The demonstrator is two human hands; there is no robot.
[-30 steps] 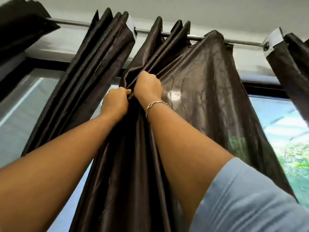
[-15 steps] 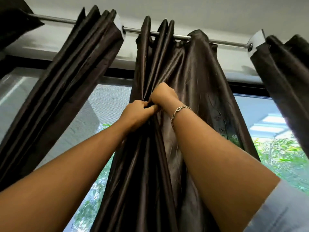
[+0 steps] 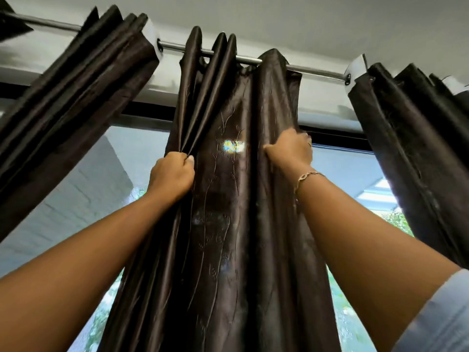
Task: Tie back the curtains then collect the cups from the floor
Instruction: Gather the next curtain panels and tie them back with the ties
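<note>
The middle curtain (image 3: pixel 228 224) runs off the bottom edge of the frame, so its lower end is unseen. The fingertips of the left hand (image 3: pixel 171 175) are buried in a fold; those of the right hand (image 3: pixel 290 151) wrap behind the cloth's edge. At the far left and right, the other curtains and the rod (image 3: pixel 317 71) are cut off. Greenery through the window glass (image 3: pixel 352 323) is blurred.

We read this as a home room, likely living room or bedroom. Evidence: dark brown satin curtains (image 3: pixel 228 199) on a metal curtain rod (image 3: pixel 314 71) mounted just under a plain white ceiling (image 3: pixel 279 19); a large black-framed window (image 3: pixel 337 141) behind, with green foliage (image 3: pixel 398 222) and a neighbouring building wall (image 3: pixel 83 196) outside.
</note>
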